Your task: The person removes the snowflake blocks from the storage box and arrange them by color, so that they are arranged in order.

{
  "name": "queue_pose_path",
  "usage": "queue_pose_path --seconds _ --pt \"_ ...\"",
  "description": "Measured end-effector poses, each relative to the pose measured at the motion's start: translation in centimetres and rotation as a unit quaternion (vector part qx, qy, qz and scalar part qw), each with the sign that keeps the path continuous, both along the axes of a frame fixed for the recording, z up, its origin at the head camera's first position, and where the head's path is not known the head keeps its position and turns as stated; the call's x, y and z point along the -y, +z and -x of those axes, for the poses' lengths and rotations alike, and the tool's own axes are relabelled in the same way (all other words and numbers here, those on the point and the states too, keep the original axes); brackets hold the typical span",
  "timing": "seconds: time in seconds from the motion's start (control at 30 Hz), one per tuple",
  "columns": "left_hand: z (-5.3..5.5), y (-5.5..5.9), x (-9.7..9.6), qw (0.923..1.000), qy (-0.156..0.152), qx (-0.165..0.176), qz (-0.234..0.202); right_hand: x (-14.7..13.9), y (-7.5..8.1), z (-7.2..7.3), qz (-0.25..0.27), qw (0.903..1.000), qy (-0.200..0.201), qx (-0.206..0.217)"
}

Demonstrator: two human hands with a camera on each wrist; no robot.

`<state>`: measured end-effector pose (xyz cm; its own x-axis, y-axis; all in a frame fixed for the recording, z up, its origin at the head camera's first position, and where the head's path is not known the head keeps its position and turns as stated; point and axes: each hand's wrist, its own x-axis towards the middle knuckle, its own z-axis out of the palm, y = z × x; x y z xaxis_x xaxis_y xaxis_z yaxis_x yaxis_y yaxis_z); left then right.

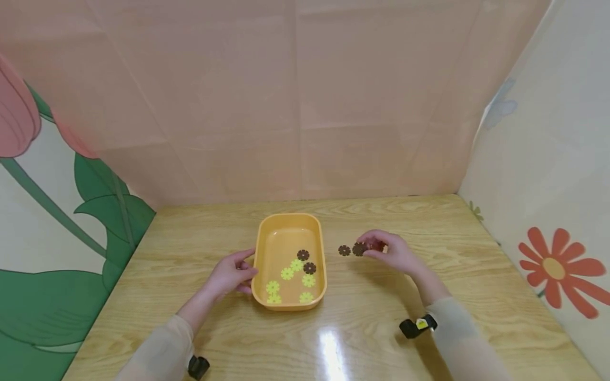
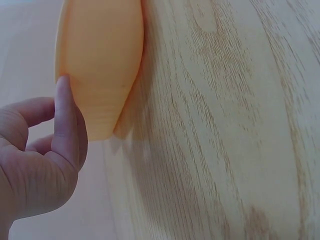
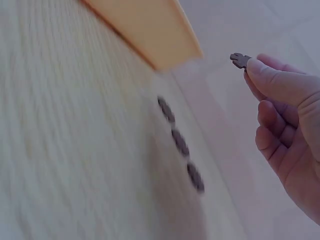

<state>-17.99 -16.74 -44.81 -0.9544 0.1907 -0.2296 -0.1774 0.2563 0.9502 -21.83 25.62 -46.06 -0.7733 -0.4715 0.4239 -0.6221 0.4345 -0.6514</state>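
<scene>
Near the lower centre of the head view, we see an orange-yellow tray [image 1: 281,243] on a wood-grain table [image 1: 200,233]. The left hand [image 1: 231,275] touches the tray's left side, its fingers relaxed at the rim and, as far as we can see, not wrapped round it. Right of the tray, the right hand [image 1: 391,251] pinches one brown flower-shaped disc [image 3: 240,60] between thumb and finger. Three loose brown discs [image 3: 180,143] lie in a row on the table, at the lower centre of the right wrist view. Inside the tray, two dark discs [image 1: 310,268] lie at centre right, and yellow-green discs [image 1: 287,273] scatter over the lower half.

We judge the pinch to be the weak point: the held piece is thin, so a small slip of the thumb could drop it. Low fingers could also knock the row askew, since it lies so near. If the left hand pushes sideways, we think its light contact could slide the tray.
</scene>
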Motion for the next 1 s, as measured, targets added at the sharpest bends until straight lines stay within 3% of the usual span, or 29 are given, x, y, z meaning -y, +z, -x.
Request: queue_pose_path --seconds 0.23,0.43,0.7,1.0 --pt "-0.1 0.1 0.0 1.0 0.003 0.001 0.007 -3.9 -2.6 0.2 -0.019 0.9954 -0.077 0.054" --pt "-0.3 0.3 -0.1 0.9999 0.005 0.002 0.014 -5.9 -4.2 0.1 -0.013 0.9908 -0.107 0.082" --pt "-0.2 0.3 -0.1 0.9999 0.006 0.001 0.011 -7.1 -4.9 -0.1 -0.048 0.9811 -0.156 0.104" --pt "-0.1 0.2 -0.2 1.0 0.003 0.0 0.005 -6.9 -5.1 0.5 -0.072 0.9794 -0.167 0.088"
